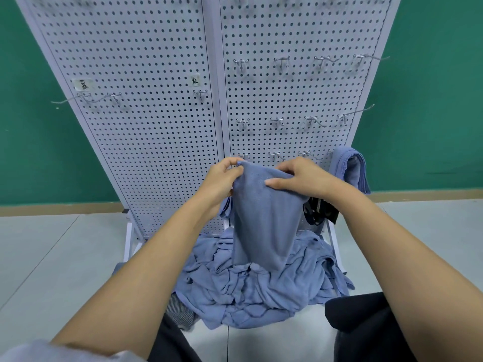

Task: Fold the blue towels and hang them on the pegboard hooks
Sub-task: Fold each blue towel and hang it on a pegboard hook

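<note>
Early on — one folded blue cloth towel (351, 169) hung (centre right), left hand (222, 178) and right hand (300, 178) pinching another blue towel (264, 226) — crumpled blue pile (261, 291) left.

Blue towels (261, 291), white hole-dotted pegboard (146, 100), green wall (39, 126), grey floor (52, 252).

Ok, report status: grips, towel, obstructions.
Left grip, right grip pinch held towel by top edge. Hung towel lower right. Pile below; bare hooks ahead.

Matt, finely woven blue cloth towel (264, 220); white painted perforated metal pegboard (146, 113) with shiny wire hooks (282, 64); smooth pale floor (52, 252).
</note>
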Available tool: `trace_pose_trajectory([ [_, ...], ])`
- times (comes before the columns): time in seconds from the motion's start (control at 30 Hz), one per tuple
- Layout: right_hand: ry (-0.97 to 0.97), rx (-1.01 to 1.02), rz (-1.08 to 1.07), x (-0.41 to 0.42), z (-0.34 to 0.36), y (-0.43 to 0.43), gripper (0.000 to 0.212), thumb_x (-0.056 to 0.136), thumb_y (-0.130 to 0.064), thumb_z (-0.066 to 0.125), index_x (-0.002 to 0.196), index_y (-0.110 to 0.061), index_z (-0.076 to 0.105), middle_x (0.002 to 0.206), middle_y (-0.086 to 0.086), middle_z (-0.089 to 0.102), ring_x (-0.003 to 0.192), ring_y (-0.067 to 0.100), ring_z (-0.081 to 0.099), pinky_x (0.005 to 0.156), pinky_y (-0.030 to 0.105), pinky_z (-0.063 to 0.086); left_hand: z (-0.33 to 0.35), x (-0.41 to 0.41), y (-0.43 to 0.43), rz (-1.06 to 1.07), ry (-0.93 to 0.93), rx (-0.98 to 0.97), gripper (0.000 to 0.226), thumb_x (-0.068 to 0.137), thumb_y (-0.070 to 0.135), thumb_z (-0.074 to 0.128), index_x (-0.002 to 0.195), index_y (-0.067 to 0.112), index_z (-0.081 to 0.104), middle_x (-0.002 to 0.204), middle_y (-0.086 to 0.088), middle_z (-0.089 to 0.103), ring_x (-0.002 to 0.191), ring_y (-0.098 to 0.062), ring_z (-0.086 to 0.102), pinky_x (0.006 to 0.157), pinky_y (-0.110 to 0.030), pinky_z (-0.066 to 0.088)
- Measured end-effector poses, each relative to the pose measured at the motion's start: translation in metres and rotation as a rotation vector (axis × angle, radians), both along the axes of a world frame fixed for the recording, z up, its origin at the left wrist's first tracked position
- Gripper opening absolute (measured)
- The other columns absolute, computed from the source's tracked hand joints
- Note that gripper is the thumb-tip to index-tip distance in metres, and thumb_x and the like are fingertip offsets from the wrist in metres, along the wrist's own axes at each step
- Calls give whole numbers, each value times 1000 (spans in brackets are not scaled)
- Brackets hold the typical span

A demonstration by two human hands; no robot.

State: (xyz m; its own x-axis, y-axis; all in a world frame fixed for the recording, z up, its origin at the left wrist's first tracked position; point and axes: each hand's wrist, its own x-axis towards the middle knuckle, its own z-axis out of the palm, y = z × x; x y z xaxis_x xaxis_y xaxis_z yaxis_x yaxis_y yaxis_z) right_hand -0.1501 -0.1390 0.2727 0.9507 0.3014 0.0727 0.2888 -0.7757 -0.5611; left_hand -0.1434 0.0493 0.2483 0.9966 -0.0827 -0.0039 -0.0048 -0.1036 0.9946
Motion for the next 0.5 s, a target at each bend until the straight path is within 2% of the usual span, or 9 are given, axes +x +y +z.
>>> trace_pose_trajectory([
  [0.07,13,54,-42,1,-3,1,31,88,-34,65,65,-15,56,61,-2,51,59,9,46,51,17,34,-5,1,-4,18,8,-5,18,99,14,44,102,17,61,93,-7,60,82,-20,52,75,-35,44],
  [0.13,34,216,-103,1,-1,0,30,90,-29,64,65,-15,55,60,-4,51,56,8,46,47,13,33,-8,1,-5,53,28,-56,18,100,24,46,111,16,58,104,-3,61,85,-17,56,78,-31,48],
  [0.2,64,381,-138,2,4,-2,29,91,-28,62,78,-3,63,69,1,58,63,12,52,55,17,40,-13,3,-3,83,76,-65,30,98,36,49,122,18,52,116,1,58,97,-15,56,86,-30,47],
  [0.27,68,511,-153,0,11,-5,36,93,-29,60,89,7,62,77,7,60,68,13,54,60,22,42,-20,3,0,90,154,-31,39,96,42,50,127,18,49,122,0,54,105,-18,53,93,-33,45],
  [0.33,66,640,-154,-2,19,-6,30,94,-27,59,80,-1,62,70,3,60,59,8,54,55,19,42,-32,4,4,58,252,5,39,96,42,50,124,16,49,120,-2,53,108,-22,52,96,-37,45],
  [0.4,74,751,-139,-3,28,-5,29,95,-25,58,69,-11,57,57,-5,58,50,5,52,50,19,40,-46,4,8,38,360,-1,31,95,41,52,113,16,50,111,-2,53,103,-23,52,93,-38,46],
  [0.47,68,829,-115,-4,38,-2,29,95,-26,58,69,-14,56,55,-6,58,49,6,53,47,19,39,-60,3,11,29,469,-28,30,94,43,54,104,15,52,108,-4,54,98,-25,54,90,-39,48],
  [0.5,63,865,-103,-5,43,-1,27,95,-27,58,71,-14,58,58,-4,60,51,7,54,48,19,40,-66,3,12,20,518,-35,34,92,45,55,107,14,53,114,-7,56,98,-26,55,90,-40,49],
])
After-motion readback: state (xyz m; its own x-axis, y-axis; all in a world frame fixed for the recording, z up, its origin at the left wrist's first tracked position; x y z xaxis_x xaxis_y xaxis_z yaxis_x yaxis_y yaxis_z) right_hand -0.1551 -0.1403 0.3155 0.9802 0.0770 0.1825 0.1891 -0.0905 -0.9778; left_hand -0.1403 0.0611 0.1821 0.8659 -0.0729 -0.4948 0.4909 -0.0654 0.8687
